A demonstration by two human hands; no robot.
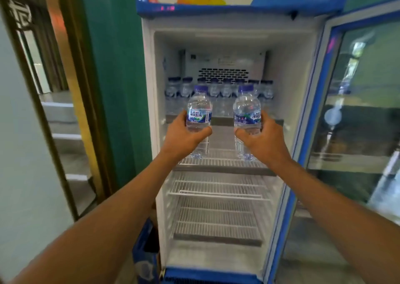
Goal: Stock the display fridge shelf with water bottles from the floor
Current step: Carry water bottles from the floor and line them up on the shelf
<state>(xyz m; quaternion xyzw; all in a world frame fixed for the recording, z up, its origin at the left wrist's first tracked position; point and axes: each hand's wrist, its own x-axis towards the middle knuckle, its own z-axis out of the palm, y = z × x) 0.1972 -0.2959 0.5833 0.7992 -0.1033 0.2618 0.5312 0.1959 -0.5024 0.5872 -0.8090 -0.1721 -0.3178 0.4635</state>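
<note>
I face an open display fridge (149, 88) with white wire shelves. My left hand (181, 137) grips a small clear water bottle with a blue cap and blue label (199, 108), held upright in front of the top shelf. My right hand (263, 139) grips a second matching bottle (246, 108), also upright. A row of several identical bottles (218, 89) stands at the back of the top shelf (225, 122). Both held bottles hang in the air in front of the fridge opening, level with that shelf.
The glass fridge door (357, 110) stands swung open at the right. Bare wire shelves (218, 188) sit below the top one. A blue crate (145, 251) stands on the floor at the fridge's lower left. A green wall and steps lie to the left.
</note>
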